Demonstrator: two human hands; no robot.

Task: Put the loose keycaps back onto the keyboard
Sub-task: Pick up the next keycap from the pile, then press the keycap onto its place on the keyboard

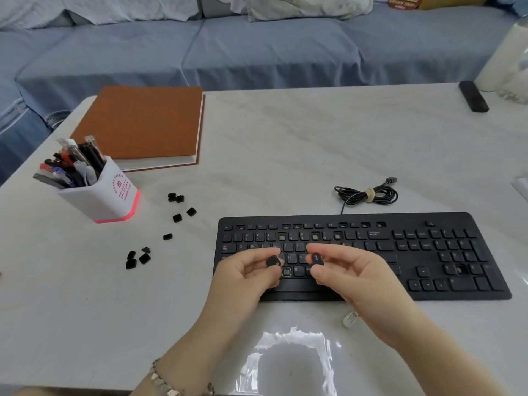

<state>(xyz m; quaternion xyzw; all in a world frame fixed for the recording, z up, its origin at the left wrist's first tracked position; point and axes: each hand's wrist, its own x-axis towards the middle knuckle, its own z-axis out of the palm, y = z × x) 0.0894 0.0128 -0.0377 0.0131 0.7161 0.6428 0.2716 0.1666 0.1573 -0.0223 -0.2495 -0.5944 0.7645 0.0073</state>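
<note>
A black keyboard [428, 252] lies on the white table, with several empty key sockets in its top rows and one bare socket [286, 271] between my hands. My left hand [245, 274] pinches a black keycap [273, 262] over the keyboard's left letter area. My right hand [351, 271] pinches a second black keycap [316, 259] just to the right of it. Several loose black keycaps [177, 218] lie scattered on the table left of the keyboard, with another small cluster [137, 258] nearer me.
A white pen holder [114, 195] full of pens stands at the left. Behind it lies an orange-brown notebook [148, 121]. The keyboard's coiled cable [367, 194] rests behind the keyboard. A black remote [473, 96] sits far right. A blue sofa [257, 47] lies beyond the table.
</note>
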